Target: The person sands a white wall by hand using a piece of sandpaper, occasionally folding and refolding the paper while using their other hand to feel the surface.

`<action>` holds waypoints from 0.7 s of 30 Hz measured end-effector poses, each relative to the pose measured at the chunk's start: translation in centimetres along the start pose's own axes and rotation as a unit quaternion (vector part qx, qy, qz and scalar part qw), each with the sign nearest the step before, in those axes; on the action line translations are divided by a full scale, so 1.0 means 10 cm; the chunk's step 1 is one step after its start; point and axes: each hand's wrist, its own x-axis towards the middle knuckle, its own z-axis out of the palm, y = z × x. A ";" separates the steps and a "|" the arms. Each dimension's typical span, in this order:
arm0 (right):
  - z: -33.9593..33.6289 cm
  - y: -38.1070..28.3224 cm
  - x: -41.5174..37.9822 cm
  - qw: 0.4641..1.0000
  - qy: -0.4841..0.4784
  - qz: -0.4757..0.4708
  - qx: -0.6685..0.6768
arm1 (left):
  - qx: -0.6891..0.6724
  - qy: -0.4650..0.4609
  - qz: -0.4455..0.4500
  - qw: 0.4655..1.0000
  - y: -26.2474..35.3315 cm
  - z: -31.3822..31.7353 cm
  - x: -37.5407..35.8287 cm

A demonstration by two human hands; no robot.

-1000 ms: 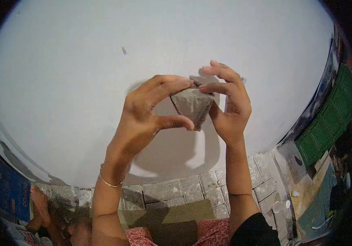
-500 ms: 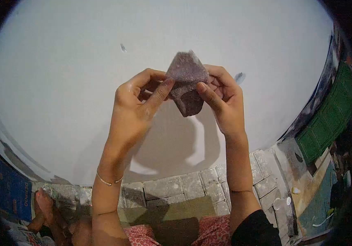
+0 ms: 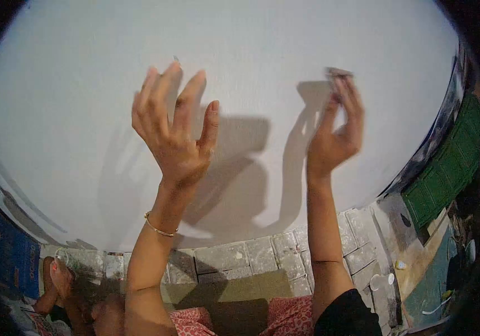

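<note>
2 hands raised in front of a big white wall (image 3: 240,45) that fills most of the view; both cast dark shadows on it, so they sit near the surface, though contact can't be told. Paving blocks (image 3: 234,257) run along the wall's base, green shutter-like panel (image 3: 447,162) at far right edge.

Left hand (image 3: 175,137) is up, palm toward the camera, fingers spread and slightly curled, empty, nothing gripped. Forearm rises near vertical from the lower frame, thin gold bangle (image 3: 159,228) on the wrist.

Right hand (image 3: 335,131) is higher and well apart from the left, wrist bent back, fingers together and pointing up. Fingertips pinch a small dark sanding pad (image 3: 338,72) at the top, seen edge-on and blurred, so its exact shape is unclear. Held flat toward the wall, probably so its face meets the plaster squarely. Pad sits just at the wall, above its own shadow.

Lower left, another person's foot (image 3: 55,274) rests on the blocks.
</note>
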 end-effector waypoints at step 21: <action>0.13 0.13 -0.33 0.994 -0.105 -0.002 -0.037 | 0.114 -0.119 -0.001 0.986 -0.04 0.02 -0.04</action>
